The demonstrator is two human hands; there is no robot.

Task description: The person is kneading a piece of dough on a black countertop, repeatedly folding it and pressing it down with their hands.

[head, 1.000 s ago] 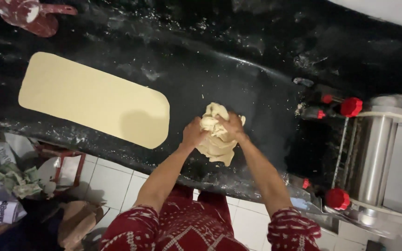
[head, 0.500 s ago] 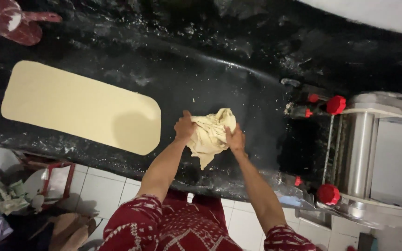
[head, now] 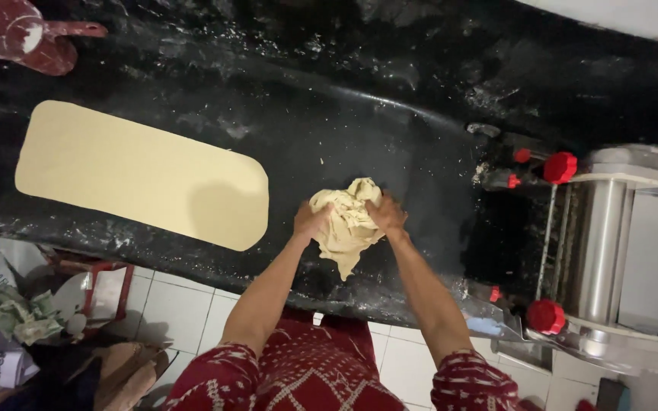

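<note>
Dough (head: 346, 224) sits crumpled between your two hands near the front edge of the black counter (head: 390, 114), a pale, ragged lump with folds across its top. Your left hand (head: 311, 221) presses its left side with the fingers curled onto it, and your right hand (head: 386, 215) grips the upper right side, fingers clenched into the folds. The lump runs longest from the upper right, under your right hand, down to a thin tail at the lower left that points toward your body and hangs close to the counter's front edge.

To your left, well apart from the lump, a flat rolled sheet of dough (head: 142, 173) lies with rounded corners, its long axis running left to right and tilting slightly toward you at its right end. Far off at the back left corner rests a red scoop (head: 20, 34) dusted with flour. To your right stands a metal roller machine (head: 611, 243) with red knobs (head: 560, 167), near the lump but not touching it.

Bare, flour-speckled counter lies open behind the lump and between it and the sheet. In front of you the counter ends over white floor tiles (head: 184, 304).
</note>
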